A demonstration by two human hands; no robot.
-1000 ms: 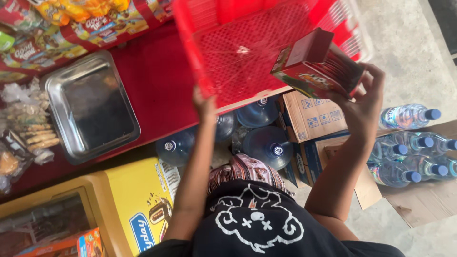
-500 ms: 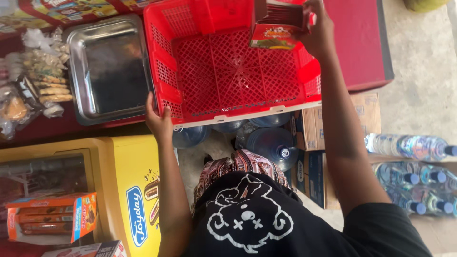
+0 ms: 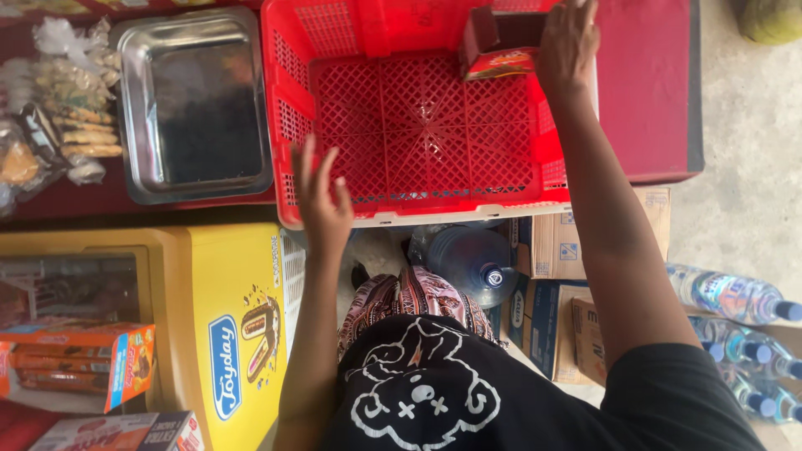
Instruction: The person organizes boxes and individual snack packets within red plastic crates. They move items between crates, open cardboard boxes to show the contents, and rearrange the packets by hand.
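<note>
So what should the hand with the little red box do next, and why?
Probably lower the box onto the basket floor and let go. The right hand holds it just inside the red basket near the far wall, and the mesh floor beneath looks bare. The left hand, fingers spread, is at the near rim, seemingly steadying the basket.

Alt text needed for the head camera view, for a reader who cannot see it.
Seen from above, the person's right hand holds a small red and brown box inside a red plastic crate on a dark red counter, while the left hand rests at the crate's near rim. A steel tray lies beside the crate.
</note>
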